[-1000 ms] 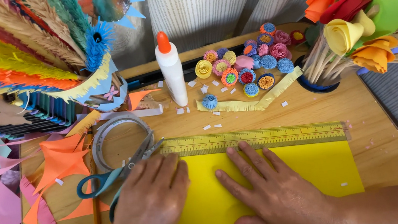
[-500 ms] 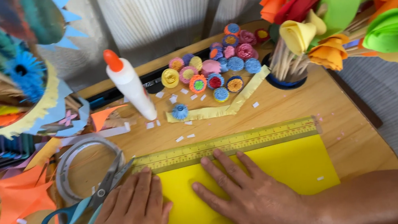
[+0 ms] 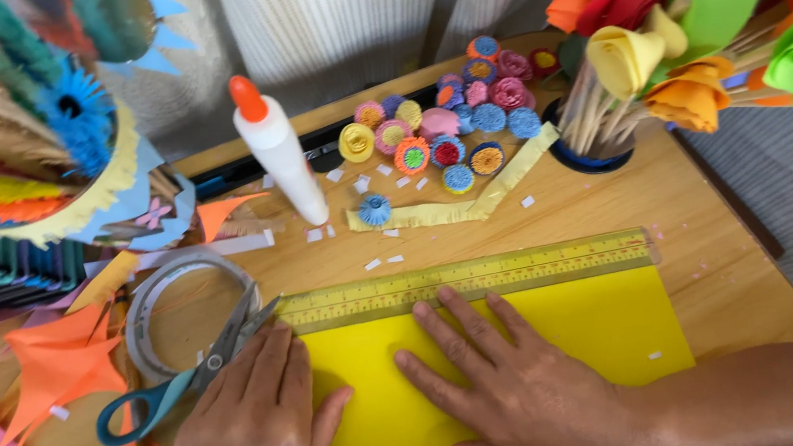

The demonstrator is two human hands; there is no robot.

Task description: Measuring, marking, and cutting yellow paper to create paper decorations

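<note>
One yellow paper sheet [image 3: 571, 333], flat on the wooden table [image 3: 733, 252], long axis left to right, far edge lying along one yellow ruler [image 3: 464, 278] that runs the same way, rising slightly to the right. Left hand [image 3: 250, 428]: palm down at the sheet's left edge, fingers together and pointing away, pressing flat, gripping nothing. Right hand [image 3: 513, 390]: fingers spread, palm down on the middle of the sheet, fingertips just short of the ruler, likewise holding nothing. One pair of scissors [image 3: 183, 375], teal handles, lies just beside the left hand, closed blades pointing up and right toward the ruler's left end, resting across one tape roll [image 3: 161, 312]. One white glue bottle [image 3: 279, 152] with orange cap, upright, behind the ruler. One fringed yellow paper strip [image 3: 455, 204] beside it. Rolled paper flowers [image 3: 450, 121], roughly sixteen, clustered beyond. One dark cup [image 3: 589, 151] of stick-mounted paper flowers at right.
</note>
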